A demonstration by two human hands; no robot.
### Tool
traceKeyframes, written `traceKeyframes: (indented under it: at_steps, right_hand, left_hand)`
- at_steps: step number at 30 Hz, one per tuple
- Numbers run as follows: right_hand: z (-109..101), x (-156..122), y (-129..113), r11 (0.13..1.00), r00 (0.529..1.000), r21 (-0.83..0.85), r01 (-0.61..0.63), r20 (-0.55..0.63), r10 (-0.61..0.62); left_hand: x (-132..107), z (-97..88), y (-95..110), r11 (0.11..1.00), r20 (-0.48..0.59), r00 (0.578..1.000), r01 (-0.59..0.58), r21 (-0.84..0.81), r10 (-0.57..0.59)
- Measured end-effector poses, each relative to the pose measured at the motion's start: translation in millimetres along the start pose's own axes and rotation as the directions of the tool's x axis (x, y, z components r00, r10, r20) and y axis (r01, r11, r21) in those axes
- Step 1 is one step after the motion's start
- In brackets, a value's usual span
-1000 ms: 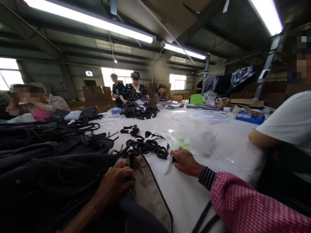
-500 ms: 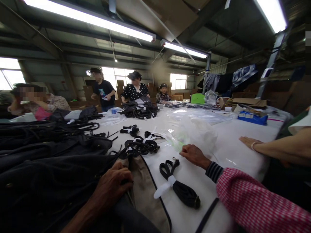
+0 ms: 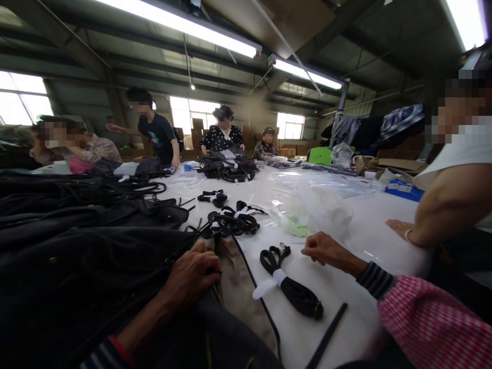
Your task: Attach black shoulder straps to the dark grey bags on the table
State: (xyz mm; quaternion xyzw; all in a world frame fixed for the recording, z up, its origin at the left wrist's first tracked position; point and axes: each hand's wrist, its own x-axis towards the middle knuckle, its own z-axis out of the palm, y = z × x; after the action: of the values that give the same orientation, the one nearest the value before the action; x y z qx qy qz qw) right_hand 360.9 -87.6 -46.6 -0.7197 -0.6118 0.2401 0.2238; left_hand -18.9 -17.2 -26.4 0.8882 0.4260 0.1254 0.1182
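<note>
My left hand (image 3: 196, 269) is closed on the edge of a black bag (image 3: 96, 271), whose open side shows a beige lining (image 3: 240, 297). The rest of the bag spreads over the left of the table. My right hand (image 3: 326, 251) hovers above the white table top with its fingers curled together; what they hold, if anything, does not show. Just beyond it lie light green slips (image 3: 298, 228) by a crumpled clear plastic bag (image 3: 321, 207). Between my hands rests a coiled black strap (image 3: 298, 294), bound with a white band (image 3: 279, 278).
More bundled black straps (image 3: 234, 220) lie farther up the table (image 3: 367, 210). A loose black strip (image 3: 328, 335) is near the front. A co-worker's hand (image 3: 400, 228) leans on the table at right. Several people stand or sit around the far side, near a dark pile (image 3: 228, 166).
My right hand has drawn back from the green slips, which show more now. My left hand stays on the bag. The co-worker at right leans further into view, and the view has shifted left.
</note>
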Motion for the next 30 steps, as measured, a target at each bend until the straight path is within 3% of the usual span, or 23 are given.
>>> traceKeyframes:
  at_steps: [3, 6, 10, 14, 20, 23, 30]
  right_hand:
    - [-10.1, -37.8, 4.8, 0.987, 0.985, 0.161, -0.02, 0.174, -0.008]
    - [-23.7, -68.7, 11.5, 0.994, 0.953, 0.098, -0.049, 0.304, 0.017]
    - [-41.9, -82.9, 12.8, 0.988, 0.974, -0.151, 0.041, 0.227, -0.006]
    - [-39.2, -61.5, -0.7, 0.953, 0.983, -0.251, 0.173, 0.099, -0.152]
    - [3.0, -13.4, -21.3, 0.836, 0.988, -0.526, 0.155, 0.09, -0.127]
    - [10.0, -1.5, -20.9, 0.834, 0.989, -0.532, 0.149, 0.097, -0.115]
    - [-9.9, 7.1, 1.0, 0.908, 0.983, -0.378, 0.179, 0.102, -0.151]
  left_hand:
    - [1.1, -0.1, -0.5, 1.0, 0.002, 1.0, -0.005, 0.016, 0.005]
    - [1.7, -0.2, -1.1, 0.999, 0.013, 1.0, -0.018, 0.039, 0.018]
    - [1.9, -0.3, -1.4, 0.998, 0.008, 1.0, -0.017, 0.052, 0.017]
    - [2.0, -0.4, -1.3, 0.998, 0.007, 1.0, -0.006, 0.058, 0.005]
    - [2.7, -1.6, 0.2, 0.998, 0.023, 1.0, -0.012, 0.068, 0.011]
    - [2.9, -3.0, 2.2, 0.997, 0.033, 0.999, -0.011, 0.076, 0.008]
    - [2.4, -0.7, -0.6, 0.998, 0.019, 0.999, -0.035, 0.06, 0.034]
